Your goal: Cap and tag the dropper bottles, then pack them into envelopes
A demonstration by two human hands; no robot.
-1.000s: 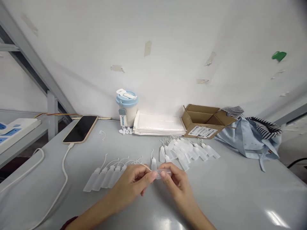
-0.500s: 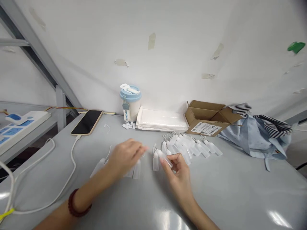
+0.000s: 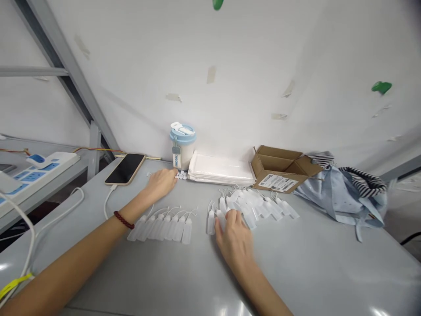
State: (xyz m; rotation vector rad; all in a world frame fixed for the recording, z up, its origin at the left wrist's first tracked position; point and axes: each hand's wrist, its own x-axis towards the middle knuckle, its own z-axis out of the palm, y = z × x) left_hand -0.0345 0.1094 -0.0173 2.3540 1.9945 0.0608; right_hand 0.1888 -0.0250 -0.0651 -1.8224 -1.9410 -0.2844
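My left hand (image 3: pixel 162 181) reaches to the small white caps (image 3: pixel 181 175) at the foot of the cup. Its fingers are drawn together, and their tips are hidden, so what they pinch does not show. My right hand (image 3: pixel 235 240) is closed around a small translucent plastic bottle (image 3: pixel 221 218) with a thin looped strap, partly covered by the fingers. Just left of it lies another such bottle (image 3: pixel 211 223). A heap of similar bottles (image 3: pixel 259 202) spreads behind and right of that hand. Below my left forearm, several bottles (image 3: pixel 171 227) lie in a slanted row.
A lidded cup (image 3: pixel 184 151), a stack of white packets (image 3: pixel 222 170) and an open cardboard box (image 3: pixel 278 173) line the wall. A blue cloth bag (image 3: pixel 332 193) lies at right. At left are a phone (image 3: pixel 126 169), its white cable (image 3: pixel 105 204) and a power strip (image 3: pixel 42 173).
My left hand has moved away, up to the white caps, uncovering the row of bottles. My right hand has turned palm down, lowering its bottle. The view has shifted slightly.
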